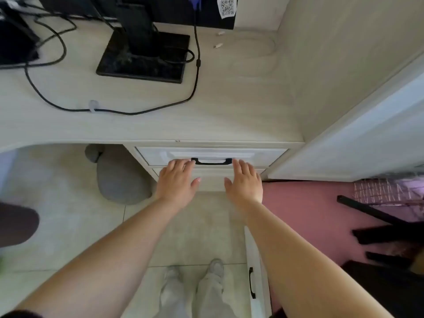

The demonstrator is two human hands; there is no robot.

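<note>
Entry: we are logging 2 hands at the top drawer [259, 154], which is sitting just under the front edge of the surface [229, 115], at the centre of the frame. The left hand [177, 180] is lying flat, fingers straight, with its fingertips touching the drawer front at the left end of the black handle [211, 161]. It is grasping nothing. The right hand [245, 180] is mirroring it just right of the handle, released, fingers straight, tips on the drawer front. The handle is showing uncovered between the 2 hands. We cannot tell whether the palms are pressing.

In the upper left a black monitor stand [142, 58] is resting on the surface, and a black cable [128, 112] is looping in front of it. A grey cushion [121, 180] is lying on the tiled floor [68, 226] left of the drawer. At lower right of centre a white panel [254, 255] with 1 dark pull [251, 283] is standing beside the right forearm.
</note>
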